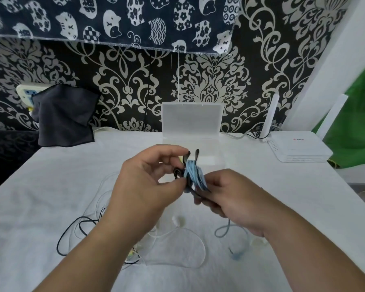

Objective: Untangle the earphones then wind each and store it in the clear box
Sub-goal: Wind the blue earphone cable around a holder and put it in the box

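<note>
Both hands meet over the table on a wound bundle of light-blue earphone cable (193,175). The left hand (150,178) pinches its upper side between thumb and curled fingers, just by the dark earbuds (177,171). The right hand (228,201) has its fingers curled round the lower end. The bundle is held in the air in front of the box, touching neither box nor table.

Nearest the person, a loose tail of the same blue cable (220,230) hangs from under the right hand and curls down onto the white tablecloth (51,186). Beside it, under the left forearm, lies a thin white earphone cable with a pale bud (178,221). It lies mixed with a thin black cable (84,218) looping out to the left.

Beyond the hands stands the clear plastic box (211,148), open, with its frosted lid (191,119) upright against the wall. What lies inside cannot be told.

Further right a flat white router (299,150) sits at the table's far corner. On the left a dark grey cloth (63,116) hangs against the black-and-cream damask wallpaper (135,81).
</note>
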Tool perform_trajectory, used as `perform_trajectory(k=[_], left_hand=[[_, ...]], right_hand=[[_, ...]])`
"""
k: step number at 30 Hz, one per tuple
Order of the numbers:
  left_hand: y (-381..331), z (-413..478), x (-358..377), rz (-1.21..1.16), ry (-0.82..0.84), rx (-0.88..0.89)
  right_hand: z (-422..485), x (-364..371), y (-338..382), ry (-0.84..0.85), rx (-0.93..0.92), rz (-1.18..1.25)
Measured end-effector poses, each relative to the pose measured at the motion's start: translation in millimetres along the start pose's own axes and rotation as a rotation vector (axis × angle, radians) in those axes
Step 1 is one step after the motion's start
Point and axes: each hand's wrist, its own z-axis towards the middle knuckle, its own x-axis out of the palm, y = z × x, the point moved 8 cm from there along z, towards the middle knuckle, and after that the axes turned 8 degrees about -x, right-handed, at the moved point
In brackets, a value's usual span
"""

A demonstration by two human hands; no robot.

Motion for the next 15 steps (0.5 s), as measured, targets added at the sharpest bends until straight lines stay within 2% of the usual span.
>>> perform_trajectory(k=[7,11,15], left_hand=[[-2,0,-17,0.352,-0.222,0.052],[-8,-2,-12,0.525,-0.190,0.113],[-6,-1,-6,0.571,-0.125,0.118]], right_hand=[[-8,13,8,0.135,0.024,0.016],[-10,2,22,0.085,-0.074,-0.058],[-11,-12,30,-0.007,-0.138,-0.082]])
